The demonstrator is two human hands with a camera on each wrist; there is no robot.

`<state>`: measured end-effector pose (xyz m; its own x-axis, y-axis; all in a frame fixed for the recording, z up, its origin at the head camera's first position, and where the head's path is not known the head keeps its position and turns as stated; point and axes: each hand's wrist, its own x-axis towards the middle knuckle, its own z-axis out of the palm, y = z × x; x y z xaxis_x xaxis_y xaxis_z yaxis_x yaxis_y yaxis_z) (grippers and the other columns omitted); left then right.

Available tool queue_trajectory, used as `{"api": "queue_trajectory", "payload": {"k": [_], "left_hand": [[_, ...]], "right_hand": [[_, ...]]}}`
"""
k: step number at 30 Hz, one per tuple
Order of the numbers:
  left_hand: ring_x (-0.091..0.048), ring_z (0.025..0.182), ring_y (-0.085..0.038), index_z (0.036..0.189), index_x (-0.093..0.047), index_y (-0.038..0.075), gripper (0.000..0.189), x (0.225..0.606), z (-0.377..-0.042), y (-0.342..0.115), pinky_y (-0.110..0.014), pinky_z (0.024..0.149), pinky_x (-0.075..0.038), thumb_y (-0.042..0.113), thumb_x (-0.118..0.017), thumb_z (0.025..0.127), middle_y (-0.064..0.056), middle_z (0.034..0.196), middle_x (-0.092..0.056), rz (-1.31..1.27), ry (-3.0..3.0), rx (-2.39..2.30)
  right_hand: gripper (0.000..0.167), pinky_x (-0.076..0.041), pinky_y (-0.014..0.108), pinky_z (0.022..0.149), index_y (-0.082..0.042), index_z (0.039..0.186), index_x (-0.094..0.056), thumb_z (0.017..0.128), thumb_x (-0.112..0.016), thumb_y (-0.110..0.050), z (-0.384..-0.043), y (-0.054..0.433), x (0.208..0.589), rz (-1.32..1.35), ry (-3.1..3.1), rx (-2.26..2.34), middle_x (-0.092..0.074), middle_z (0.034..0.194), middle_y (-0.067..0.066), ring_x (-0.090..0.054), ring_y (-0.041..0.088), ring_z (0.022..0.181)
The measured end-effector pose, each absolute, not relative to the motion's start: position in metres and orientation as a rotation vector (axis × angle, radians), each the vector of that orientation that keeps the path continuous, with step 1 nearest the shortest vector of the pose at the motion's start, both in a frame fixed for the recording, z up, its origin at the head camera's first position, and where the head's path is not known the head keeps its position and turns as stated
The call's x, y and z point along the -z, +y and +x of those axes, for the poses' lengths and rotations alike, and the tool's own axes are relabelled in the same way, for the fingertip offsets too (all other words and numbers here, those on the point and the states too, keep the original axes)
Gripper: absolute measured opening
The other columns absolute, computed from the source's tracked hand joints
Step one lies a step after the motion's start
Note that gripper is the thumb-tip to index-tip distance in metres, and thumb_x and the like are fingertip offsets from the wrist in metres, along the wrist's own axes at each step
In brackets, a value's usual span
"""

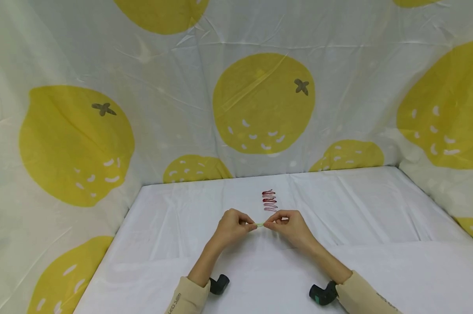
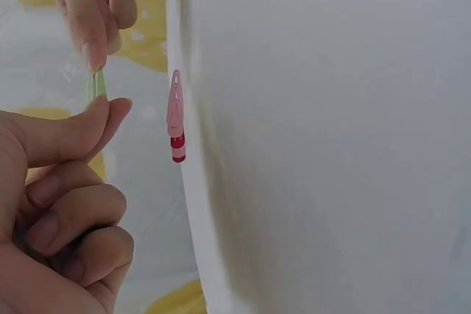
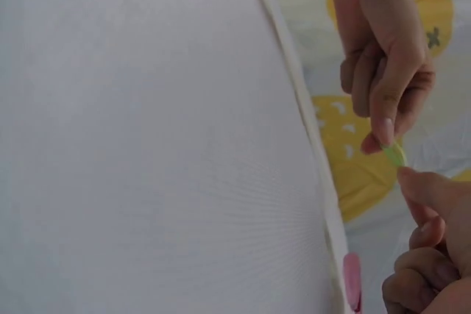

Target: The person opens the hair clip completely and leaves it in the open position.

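Note:
A small light-green snap hair clip (image 1: 260,225) is held between both hands above the table. My left hand (image 1: 233,226) pinches one end of it between thumb and index finger, with the other fingers curled in. The opposite end is pinched by my right hand (image 1: 293,226) in the same way. In the left wrist view the green clip's (image 2: 97,86) slim loop shows between the fingertips. Just beyond the hands lies a row of red and pink snap hair clips (image 1: 269,200), and the nearest one is pink (image 2: 175,104) in the left wrist view.
A white cloth (image 1: 161,244) with creases covers the table. Behind and beside it hangs a white curtain (image 1: 173,109) printed with yellow lemons. Black wrist devices (image 1: 219,284) stick out from both beige sleeves (image 1: 189,296).

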<state>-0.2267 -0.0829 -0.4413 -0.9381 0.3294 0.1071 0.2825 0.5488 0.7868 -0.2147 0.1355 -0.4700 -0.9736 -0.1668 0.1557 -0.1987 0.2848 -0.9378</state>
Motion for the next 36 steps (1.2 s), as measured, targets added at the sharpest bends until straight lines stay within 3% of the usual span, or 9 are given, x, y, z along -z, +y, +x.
{"api": "queue_trajectory", "payload": {"k": [5, 9, 16, 22, 27, 36], "left_hand": [[-0.043, 0.054, -0.004, 0.079, -0.082, 0.004, 0.009, 0.441, -0.225, -0.078, -0.020, 0.049, -0.032, 0.010, -0.082, 0.086, 0.004, 0.059, -0.061, 0.537, 2.824, -1.339], [-0.044, 0.055, -0.004, 0.083, -0.083, 0.001, 0.008, 0.441, -0.226, -0.076, -0.018, 0.050, -0.033, 0.009, -0.082, 0.086, -0.005, 0.066, -0.071, 0.584, 2.823, -1.400], [-0.038, 0.051, -0.003, 0.085, -0.083, 0.001, 0.008, 0.444, -0.229, -0.073, -0.017, 0.048, -0.028, 0.008, -0.083, 0.086, -0.003, 0.057, -0.061, 0.615, 2.769, -1.475], [-0.044, 0.054, -0.001, 0.087, -0.083, -0.001, 0.007, 0.448, -0.231, -0.073, -0.016, 0.050, -0.034, 0.006, -0.081, 0.087, -0.011, 0.072, -0.075, 0.612, 2.710, -1.499], [-0.047, 0.056, -0.002, 0.088, -0.083, -0.001, 0.006, 0.447, -0.233, -0.072, -0.016, 0.051, -0.036, 0.005, -0.081, 0.086, -0.013, 0.079, -0.078, 0.622, 2.693, -1.475], [-0.044, 0.055, -0.004, 0.084, -0.084, 0.002, 0.004, 0.444, -0.248, -0.061, -0.017, 0.050, -0.034, 0.006, -0.083, 0.084, -0.007, 0.066, -0.071, 0.592, 2.727, -1.373]], "right_hand": [[0.010, -0.032, 0.018, 0.055, -0.013, 0.078, -0.079, 0.080, -0.089, -0.011, -0.215, 0.133, 0.469, 0.461, -2.396, -1.627, -0.041, 0.057, -0.006, -0.037, 0.002, 0.056], [0.013, -0.033, 0.018, 0.055, -0.013, 0.076, -0.078, 0.078, -0.090, -0.008, -0.216, 0.133, 0.469, 0.440, -2.353, -1.568, -0.044, 0.057, -0.004, -0.040, 0.002, 0.056], [0.013, -0.033, 0.018, 0.055, -0.013, 0.076, -0.079, 0.077, -0.092, -0.013, -0.217, 0.139, 0.472, 0.347, -2.379, -1.571, -0.045, 0.057, -0.003, -0.040, 0.002, 0.056], [0.013, -0.034, 0.018, 0.054, -0.012, 0.077, -0.079, 0.077, -0.092, -0.014, -0.216, 0.141, 0.473, 0.342, -2.376, -1.584, -0.047, 0.057, -0.003, -0.041, 0.001, 0.056], [0.012, -0.033, 0.018, 0.053, -0.014, 0.076, -0.080, 0.077, -0.092, -0.014, -0.216, 0.142, 0.473, 0.298, -2.409, -1.546, -0.047, 0.057, -0.005, -0.041, 0.002, 0.055], [0.010, -0.033, 0.020, 0.055, -0.012, 0.076, -0.081, 0.077, -0.091, -0.011, -0.218, 0.146, 0.472, 0.146, -2.467, -1.478, -0.045, 0.057, -0.006, -0.041, 0.004, 0.057]]}}
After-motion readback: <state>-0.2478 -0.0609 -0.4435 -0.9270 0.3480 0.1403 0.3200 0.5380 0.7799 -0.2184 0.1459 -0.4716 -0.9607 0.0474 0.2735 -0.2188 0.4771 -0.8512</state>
